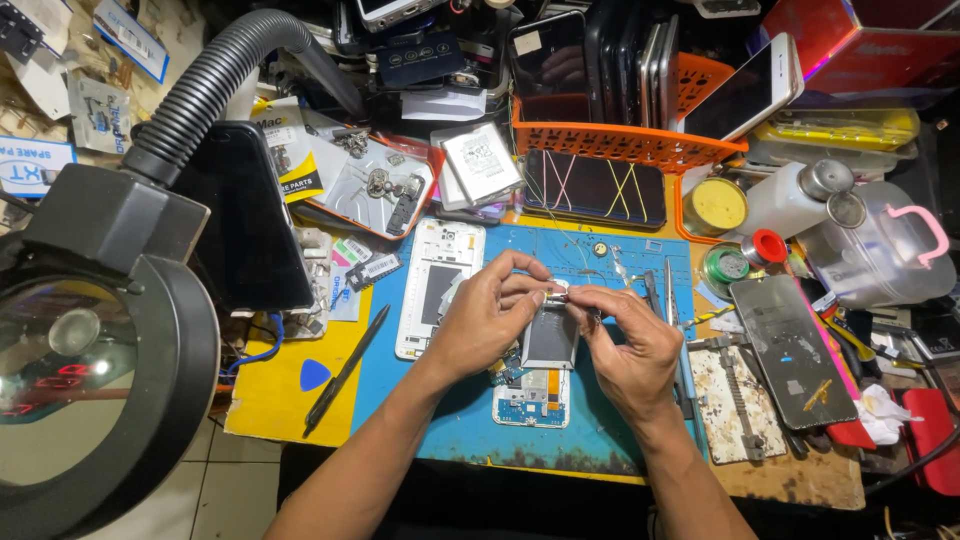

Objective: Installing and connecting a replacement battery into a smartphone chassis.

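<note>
— Closest to the lens sat a round magnifier lamp [95, 385] on a ribbed hose, far out beyond the left hand [487, 318]. How did the hands look?

— Both forearms came up from the bottom edge and met over the mat. The left hand was curled, thumb and forefinger pinched on the top end of an opened phone board [548, 345]. The right hand [628, 345] was bent the same way, fingertips closed on a small silvery part at that same top edge. I could not quite tell whether it was a bracket or a connector.

— And underneath?

— A blue work mat [470, 420] lay under both wrists, on a yellow bench top [275, 395]. Just beyond the left hand lay a white phone frame [440, 285]; a black pen-like tool [345, 368] lay further out on that side. Beside the right hand stood a metal clamp plate [735, 400] and a dark screen panel [792, 350].

— Any holders?

— Above the hands, an orange basket [625, 140] held phones standing on edge. Beyond the right hand were a white bottle [790, 198], a yellow round tin [717, 205] and a clear tub with a pink handle [885, 250]. An open tray [375, 185] above the left hand held small metal parts.
</note>
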